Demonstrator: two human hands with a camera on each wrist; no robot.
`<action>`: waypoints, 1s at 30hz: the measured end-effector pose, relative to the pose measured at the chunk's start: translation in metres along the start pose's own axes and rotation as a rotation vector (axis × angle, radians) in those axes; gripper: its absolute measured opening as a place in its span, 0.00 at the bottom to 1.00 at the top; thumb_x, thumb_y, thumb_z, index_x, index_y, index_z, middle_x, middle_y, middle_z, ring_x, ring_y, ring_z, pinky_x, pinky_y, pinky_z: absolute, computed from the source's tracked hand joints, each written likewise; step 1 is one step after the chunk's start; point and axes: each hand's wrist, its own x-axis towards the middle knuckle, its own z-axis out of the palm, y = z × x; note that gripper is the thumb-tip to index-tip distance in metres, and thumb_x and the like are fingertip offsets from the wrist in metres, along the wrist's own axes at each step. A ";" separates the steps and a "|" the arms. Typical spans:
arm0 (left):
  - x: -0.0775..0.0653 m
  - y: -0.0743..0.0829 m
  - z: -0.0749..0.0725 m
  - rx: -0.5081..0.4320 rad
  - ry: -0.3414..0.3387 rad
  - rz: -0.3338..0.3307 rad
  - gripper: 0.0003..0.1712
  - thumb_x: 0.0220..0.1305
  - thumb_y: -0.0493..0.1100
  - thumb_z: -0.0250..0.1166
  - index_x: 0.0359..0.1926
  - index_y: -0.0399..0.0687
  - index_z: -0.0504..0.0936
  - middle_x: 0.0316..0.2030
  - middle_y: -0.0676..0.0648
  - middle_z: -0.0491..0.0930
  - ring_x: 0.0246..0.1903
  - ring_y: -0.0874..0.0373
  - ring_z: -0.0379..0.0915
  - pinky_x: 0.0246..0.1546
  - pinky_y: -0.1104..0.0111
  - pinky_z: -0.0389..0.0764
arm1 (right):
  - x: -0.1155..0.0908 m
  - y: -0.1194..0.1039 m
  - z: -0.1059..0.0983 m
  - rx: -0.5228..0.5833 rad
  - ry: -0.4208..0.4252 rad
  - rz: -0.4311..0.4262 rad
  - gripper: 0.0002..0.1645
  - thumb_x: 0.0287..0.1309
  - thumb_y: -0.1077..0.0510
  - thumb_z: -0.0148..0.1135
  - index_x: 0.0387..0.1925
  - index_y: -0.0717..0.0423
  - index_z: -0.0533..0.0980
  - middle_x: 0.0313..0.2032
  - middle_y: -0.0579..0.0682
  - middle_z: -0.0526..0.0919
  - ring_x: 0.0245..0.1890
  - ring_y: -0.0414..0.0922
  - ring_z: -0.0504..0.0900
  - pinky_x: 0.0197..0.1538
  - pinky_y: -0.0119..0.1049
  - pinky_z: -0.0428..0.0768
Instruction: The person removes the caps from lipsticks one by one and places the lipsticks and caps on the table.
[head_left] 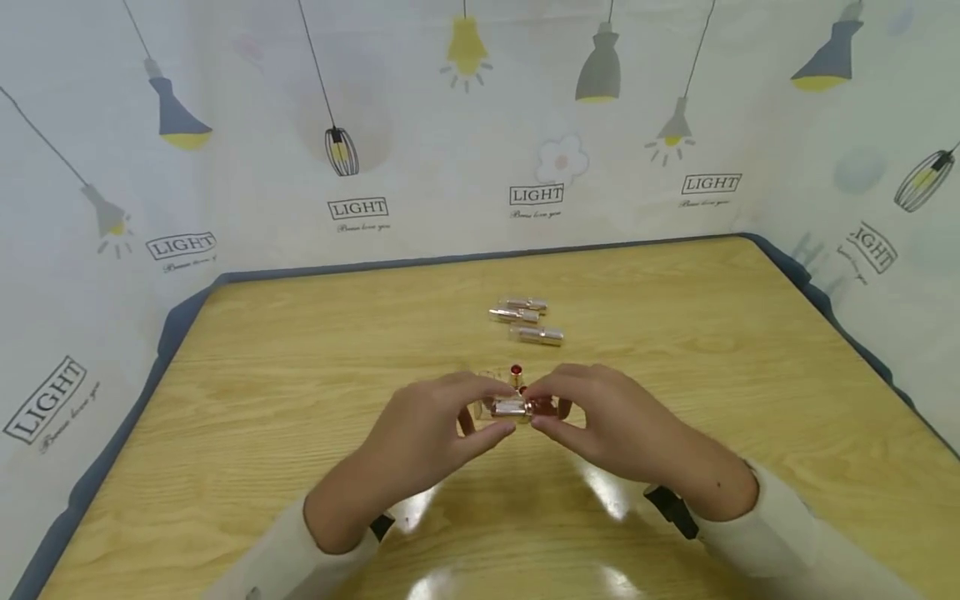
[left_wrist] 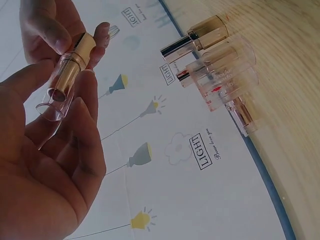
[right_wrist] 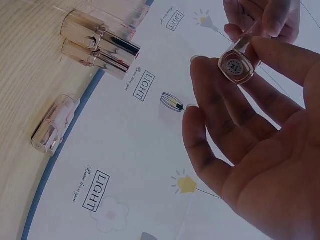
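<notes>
Both hands meet over the near middle of the table at one lipstick [head_left: 510, 407] with a shiny gold middle and a clear cap [left_wrist: 52, 111]. My left hand [head_left: 431, 421] grips the clear cap end between thumb and fingers. At the other end, my right hand [head_left: 611, 417] pinches the base [right_wrist: 235, 67], which carries a round printed label in the right wrist view. The cap covers part of the gold tube [left_wrist: 67, 77]. Just behind the fingertips stand more lipsticks [head_left: 516, 372] with dark red ends, partly hidden by the hands.
Three lipsticks [head_left: 537, 335] lie farther back on the wooden table [head_left: 300, 350]. Clear tubes [left_wrist: 220, 62] stand beside the upright lipsticks in the left wrist view. A white cloth printed with lamps [head_left: 450, 150] walls the table's back and sides.
</notes>
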 end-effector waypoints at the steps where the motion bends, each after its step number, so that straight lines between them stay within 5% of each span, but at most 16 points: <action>1: 0.000 0.000 0.001 0.004 -0.005 0.005 0.18 0.64 0.53 0.70 0.53 0.57 0.85 0.46 0.56 0.87 0.24 0.72 0.76 0.25 0.81 0.73 | 0.000 0.000 0.000 0.002 0.002 -0.005 0.13 0.64 0.52 0.67 0.49 0.46 0.82 0.38 0.36 0.84 0.36 0.33 0.79 0.40 0.32 0.79; 30: 0.002 0.001 0.007 0.050 -0.071 -0.033 0.16 0.63 0.55 0.70 0.50 0.59 0.87 0.35 0.59 0.88 0.22 0.73 0.73 0.23 0.80 0.71 | -0.002 0.012 0.007 -0.019 -0.016 -0.030 0.14 0.59 0.51 0.72 0.46 0.48 0.85 0.33 0.38 0.82 0.29 0.32 0.75 0.33 0.27 0.75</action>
